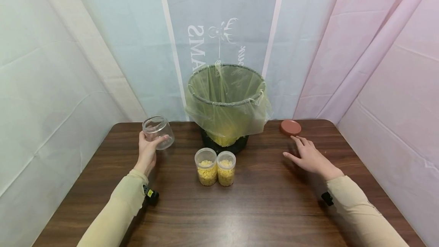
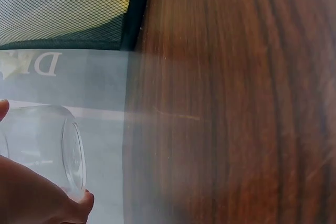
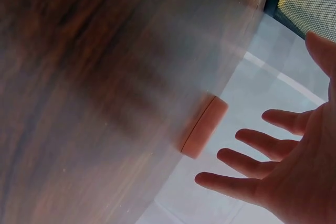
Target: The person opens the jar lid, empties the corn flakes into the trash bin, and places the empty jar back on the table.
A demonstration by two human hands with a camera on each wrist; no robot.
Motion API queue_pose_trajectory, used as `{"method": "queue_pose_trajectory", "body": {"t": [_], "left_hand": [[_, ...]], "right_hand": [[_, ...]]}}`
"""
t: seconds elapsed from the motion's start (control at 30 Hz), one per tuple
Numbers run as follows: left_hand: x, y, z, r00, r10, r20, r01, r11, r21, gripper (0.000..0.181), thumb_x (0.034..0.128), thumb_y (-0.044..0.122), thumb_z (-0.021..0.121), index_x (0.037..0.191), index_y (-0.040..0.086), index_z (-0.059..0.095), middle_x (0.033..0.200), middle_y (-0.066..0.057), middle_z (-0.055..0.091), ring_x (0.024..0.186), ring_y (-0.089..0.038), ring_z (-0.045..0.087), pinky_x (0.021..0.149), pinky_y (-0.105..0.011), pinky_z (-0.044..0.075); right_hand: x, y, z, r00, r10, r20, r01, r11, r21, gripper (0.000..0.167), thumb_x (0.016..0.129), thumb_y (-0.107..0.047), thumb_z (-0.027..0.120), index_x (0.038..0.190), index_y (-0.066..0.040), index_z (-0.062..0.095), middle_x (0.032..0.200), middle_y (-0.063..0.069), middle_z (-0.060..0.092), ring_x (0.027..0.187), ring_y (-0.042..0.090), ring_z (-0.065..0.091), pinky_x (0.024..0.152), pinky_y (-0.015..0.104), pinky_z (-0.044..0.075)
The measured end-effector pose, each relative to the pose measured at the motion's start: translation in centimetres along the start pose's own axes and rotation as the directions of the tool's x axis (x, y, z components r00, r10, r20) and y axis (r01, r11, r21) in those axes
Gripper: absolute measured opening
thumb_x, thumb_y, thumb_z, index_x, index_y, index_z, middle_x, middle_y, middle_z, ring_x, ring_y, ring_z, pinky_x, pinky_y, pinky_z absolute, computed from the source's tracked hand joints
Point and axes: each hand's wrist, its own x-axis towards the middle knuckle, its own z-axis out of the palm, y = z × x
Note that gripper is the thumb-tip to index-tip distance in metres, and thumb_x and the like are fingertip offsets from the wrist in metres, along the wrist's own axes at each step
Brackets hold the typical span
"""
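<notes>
At the table's back left, my left hand [image 1: 148, 151] grips a clear, lidless jar [image 1: 166, 132] that looks empty. The left wrist view shows the jar [image 2: 39, 135] on its side in the picture, with a thumb and fingers round it. Over on the right, my right hand [image 1: 310, 157] is held above the table with its fingers spread and nothing in them. Just beyond those fingertips lies a round reddish-brown lid [image 1: 290, 127]. In the right wrist view a gap separates the lid [image 3: 206, 128] from the fingers [image 3: 247, 163].
A mesh bin [image 1: 224, 146] with a yellowish plastic liner [image 1: 229, 119] stands at the back middle. Before it, two clear open containers, one left [image 1: 207, 170] and one right [image 1: 226, 172], hold yellow bits. Pale curtains [image 1: 219, 18] enclose the brown table [image 1: 219, 216].
</notes>
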Motion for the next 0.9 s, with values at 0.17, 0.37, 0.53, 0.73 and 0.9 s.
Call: {"method": "queue_pose_trajectory", "body": {"t": [0.17, 0.37, 0.53, 0.73, 0.9], "left_hand": [[0.7, -0.1, 0.1, 1.0, -0.001, -0.009, 0.001, 1.0, 0.014, 0.078, 0.0763, -0.013, 0.067, 0.138, 0.007, 0.024, 0.115, 0.004, 0.049, 0.12, -0.024, 0.047, 0.091, -0.019, 0.044], [1.6, -0.3, -0.1, 1.0, -0.013, -0.024, 0.015, 0.997, 0.073, 0.082, 0.0763, -0.009, 0.07, 0.141, 0.006, 0.022, 0.116, 0.007, 0.048, 0.123, -0.02, 0.046, 0.098, -0.022, 0.04], [2.2, -0.4, -0.4, 0.999, -0.022, -0.038, 0.027, 0.991, 0.132, 0.084, 0.0759, -0.004, 0.074, 0.141, 0.009, 0.022, 0.125, 0.003, 0.045, 0.127, -0.016, 0.043, 0.108, -0.03, 0.034], [3.3, -1.0, -0.8, 0.997, -0.049, -0.06, 0.057, 0.988, 0.144, 0.087, 0.0745, -0.004, 0.074, 0.142, 0.011, 0.022, 0.138, -0.004, 0.038, 0.131, -0.017, 0.04, 0.11, -0.032, 0.032], [3.9, -1.1, -1.0, 0.996, -0.059, -0.066, 0.068, 0.987, 0.148, 0.087, 0.0747, -0.003, 0.075, 0.142, 0.011, 0.022, 0.14, -0.005, 0.034, 0.131, -0.017, 0.037, 0.111, -0.033, 0.031]], "right_hand": [[-0.1, -0.2, 0.2, 1.0, -0.002, -0.004, 0.002, 1.0, 0.004, 0.082, 0.091, -0.053, 0.054, 0.144, 0.005, 0.029, 0.142, 0.032, 0.032, 0.127, 0.055, 0.029, 0.098, 0.067, 0.031], [-0.2, -0.4, 0.0, 1.0, 0.001, 0.001, -0.001, 1.0, 0.003, 0.082, 0.091, -0.052, 0.054, 0.144, 0.005, 0.029, 0.142, 0.032, 0.032, 0.127, 0.053, 0.029, 0.1, 0.066, 0.03], [-0.4, -0.4, -0.2, 1.0, -0.005, 0.004, 0.005, 1.0, -0.005, 0.082, 0.091, -0.051, 0.054, 0.144, 0.005, 0.029, 0.142, 0.032, 0.033, 0.127, 0.053, 0.03, 0.1, 0.066, 0.03], [-0.9, -0.8, -0.3, 1.0, -0.012, 0.002, 0.012, 1.0, 0.002, 0.081, 0.091, -0.051, 0.055, 0.143, 0.006, 0.03, 0.141, 0.033, 0.033, 0.126, 0.054, 0.031, 0.099, 0.066, 0.03], [-1.3, -1.1, -0.3, 1.0, -0.019, -0.009, 0.019, 1.0, 0.012, 0.081, 0.091, -0.051, 0.056, 0.143, 0.006, 0.031, 0.141, 0.032, 0.034, 0.126, 0.053, 0.032, 0.099, 0.066, 0.031]]}}
